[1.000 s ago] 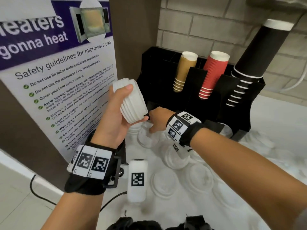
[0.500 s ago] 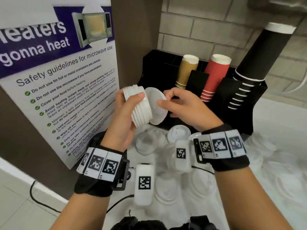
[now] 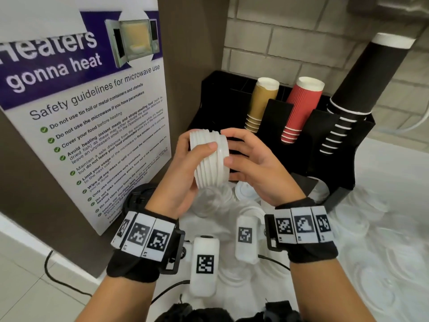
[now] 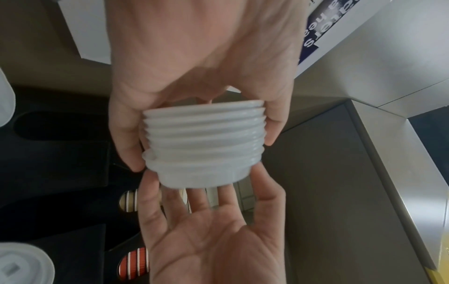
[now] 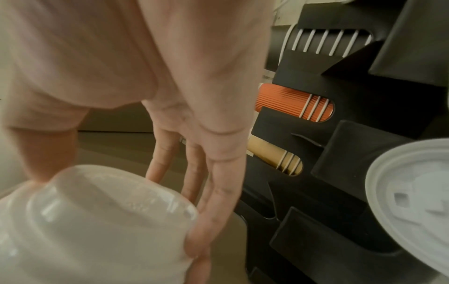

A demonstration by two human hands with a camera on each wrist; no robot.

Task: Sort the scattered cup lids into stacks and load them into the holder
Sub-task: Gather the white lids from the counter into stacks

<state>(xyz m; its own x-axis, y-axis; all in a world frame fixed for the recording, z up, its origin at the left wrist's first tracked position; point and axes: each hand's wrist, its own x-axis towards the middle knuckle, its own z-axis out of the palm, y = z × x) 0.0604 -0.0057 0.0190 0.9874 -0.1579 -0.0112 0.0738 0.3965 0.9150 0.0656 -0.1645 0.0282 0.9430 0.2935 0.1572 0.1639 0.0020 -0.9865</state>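
Observation:
My left hand [image 3: 204, 147] grips a sideways stack of white lids [image 3: 209, 161] in front of the black holder [image 3: 343, 163]; its thumb lies over the rims and its fingers wrap the far side. My right hand [image 3: 234, 147] presses its straight fingers against the stack's right end. In the left wrist view the end lid [image 4: 199, 174] sits slightly askew on the stack [image 4: 204, 132], with the right palm [image 4: 213, 236] open beneath it. The right wrist view shows the stack [image 5: 97, 221] close up against the right fingers [image 5: 218, 184].
The holder carries brown cups [image 3: 260, 105], red cups [image 3: 299, 110] and a tall black cup stack [image 3: 362, 89]. Several loose white and clear lids [image 3: 246, 191] lie on the white counter [image 3: 383, 228]. A microwave poster [image 3: 92, 124] stands on the left.
My right hand came up from the counter with a single lid and has put it onto the end of the stack. The left hand has tipped the stack a little toward it.

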